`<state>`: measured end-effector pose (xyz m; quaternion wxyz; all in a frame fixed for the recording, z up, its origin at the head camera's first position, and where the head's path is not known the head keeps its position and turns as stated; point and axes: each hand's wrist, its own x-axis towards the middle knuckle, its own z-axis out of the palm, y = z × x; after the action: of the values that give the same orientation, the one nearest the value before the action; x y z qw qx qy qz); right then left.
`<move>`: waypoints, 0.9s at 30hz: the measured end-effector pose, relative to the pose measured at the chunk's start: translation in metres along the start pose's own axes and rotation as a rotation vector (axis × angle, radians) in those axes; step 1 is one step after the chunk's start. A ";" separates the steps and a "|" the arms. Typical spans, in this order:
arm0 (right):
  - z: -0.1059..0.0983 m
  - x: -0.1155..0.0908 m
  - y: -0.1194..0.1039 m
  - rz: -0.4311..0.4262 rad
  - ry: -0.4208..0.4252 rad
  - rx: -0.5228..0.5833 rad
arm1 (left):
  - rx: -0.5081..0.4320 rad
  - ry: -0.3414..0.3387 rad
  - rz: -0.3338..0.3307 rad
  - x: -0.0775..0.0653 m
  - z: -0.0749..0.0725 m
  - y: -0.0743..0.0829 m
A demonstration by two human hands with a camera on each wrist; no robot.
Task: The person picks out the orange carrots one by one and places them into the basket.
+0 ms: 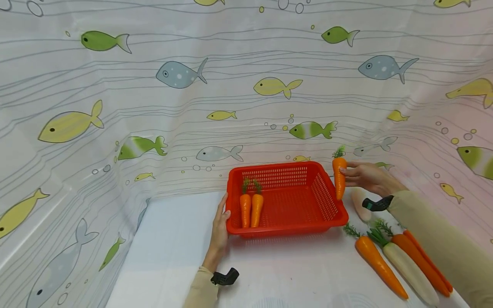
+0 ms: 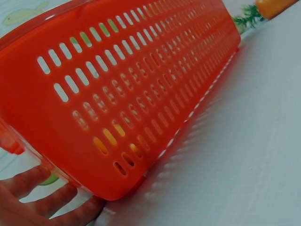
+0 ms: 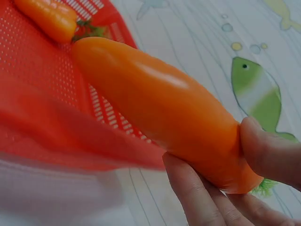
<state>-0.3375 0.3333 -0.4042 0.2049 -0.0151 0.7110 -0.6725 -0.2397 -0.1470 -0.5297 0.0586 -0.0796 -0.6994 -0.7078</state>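
Observation:
My right hand [image 1: 367,176] pinches an orange carrot [image 1: 339,177] with a tuft of green leaves, thumb on one side and fingers on the other. The carrot hangs upright over the right rim of a red plastic basket [image 1: 286,231], its tip pointing down; in the right wrist view the carrot [image 3: 160,108] is large, tip towards the basket. My left hand [image 1: 220,226] holds the basket's left side, thumb at the rim and fingers [image 2: 56,200] against the outer wall. Two carrots [image 1: 245,209] lie side by side at the left inside the basket, leaves towards the back.
Right of the basket on the white table [image 1: 173,239] lie a leafy carrot [image 1: 379,265], a long white radish [image 1: 410,271] and more carrots [image 1: 420,256]. A pale rounded vegetable [image 1: 360,204] sits under the right wrist. A fish-patterned sheet [image 1: 246,55] hangs behind.

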 end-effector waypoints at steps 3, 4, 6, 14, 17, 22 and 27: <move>0.012 0.007 0.001 -0.002 -0.010 0.009 | 0.000 0.001 0.007 0.000 0.000 0.000; 0.016 0.010 0.001 -0.004 -0.018 0.007 | -0.001 0.001 0.008 0.000 0.000 0.000; 0.023 0.014 0.002 -0.004 -0.030 0.007 | 0.001 0.004 0.010 0.000 0.000 0.000; 0.047 0.026 0.001 -0.008 -0.048 -0.012 | 0.012 -0.003 0.008 0.001 0.000 -0.002; 0.055 0.030 0.000 -0.002 -0.046 -0.022 | 0.013 -0.003 0.002 0.000 0.000 -0.002; 0.072 0.038 -0.002 0.006 -0.045 -0.033 | 0.010 -0.002 -0.001 0.000 0.000 0.000; 0.090 0.046 -0.003 0.006 -0.055 -0.032 | 0.011 -0.002 -0.001 0.001 -0.001 -0.001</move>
<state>-0.3521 0.2335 -0.4144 0.2261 -0.0348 0.7157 -0.6599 -0.2405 -0.1479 -0.5302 0.0578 -0.0794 -0.7036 -0.7038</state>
